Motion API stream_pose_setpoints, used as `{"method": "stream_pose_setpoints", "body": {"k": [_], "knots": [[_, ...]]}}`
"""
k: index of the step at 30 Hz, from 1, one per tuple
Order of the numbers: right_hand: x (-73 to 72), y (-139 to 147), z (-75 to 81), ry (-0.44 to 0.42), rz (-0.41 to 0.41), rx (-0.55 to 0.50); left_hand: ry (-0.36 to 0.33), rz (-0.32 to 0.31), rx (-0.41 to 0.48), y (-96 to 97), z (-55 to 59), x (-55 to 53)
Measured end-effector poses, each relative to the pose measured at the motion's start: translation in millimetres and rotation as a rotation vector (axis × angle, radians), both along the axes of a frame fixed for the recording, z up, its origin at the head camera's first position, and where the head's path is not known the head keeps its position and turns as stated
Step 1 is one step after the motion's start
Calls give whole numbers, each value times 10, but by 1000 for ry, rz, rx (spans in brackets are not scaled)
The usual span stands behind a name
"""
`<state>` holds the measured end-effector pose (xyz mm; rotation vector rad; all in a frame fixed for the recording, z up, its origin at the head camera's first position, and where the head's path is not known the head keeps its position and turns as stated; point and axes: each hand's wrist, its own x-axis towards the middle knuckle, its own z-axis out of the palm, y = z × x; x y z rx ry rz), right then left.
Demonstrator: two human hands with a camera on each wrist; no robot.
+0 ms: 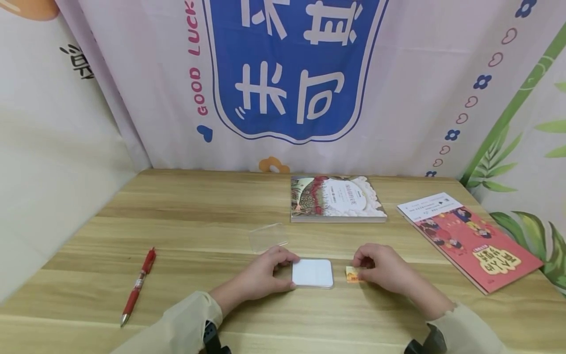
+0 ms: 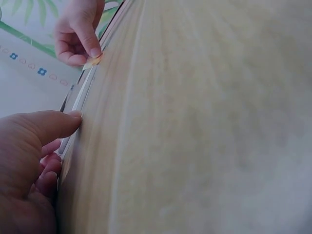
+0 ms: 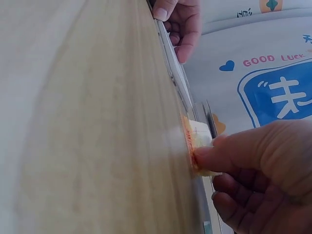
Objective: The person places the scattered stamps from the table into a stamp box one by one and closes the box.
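Observation:
A small flat white square with rounded corners (image 1: 312,273) lies on the wooden table in the head view. My left hand (image 1: 262,276) holds it at its left side, with thumb and index finger at the corners. To its right, my right hand (image 1: 383,269) pinches a small yellow-and-orange paper piece (image 1: 353,274) between thumb and finger. The right wrist view shows this paper (image 3: 195,139) raised at a tilt, its lower edge close to the tabletop. A gap separates the paper from the white square. The underside of the square is hidden.
A clear transparent sheet or lid (image 1: 268,237) lies just behind the left hand. A red pen (image 1: 139,285) is at the left. At the back lies a thick book (image 1: 338,199), and a red booklet (image 1: 470,241) is at the right. A printed cloth (image 1: 398,98) hangs behind the table.

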<state>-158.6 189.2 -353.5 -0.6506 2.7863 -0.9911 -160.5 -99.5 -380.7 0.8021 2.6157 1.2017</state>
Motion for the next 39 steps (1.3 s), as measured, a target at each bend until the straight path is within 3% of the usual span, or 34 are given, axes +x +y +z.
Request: {"method": "stream_pose_setpoints", "body": {"k": [8,16,27,39], "knots": [[-24,26,63,-2,6,7,-12,-6,10,-5,6,9],[-56,77,168,-187,15,-56,-1,-13,20,2,29,27],[-91,84,327,-323,73,-217,14,-12,16,4,11,19],[-106,-76,335,-329,102,-269,19,-13,0,-7,0,18]]}}
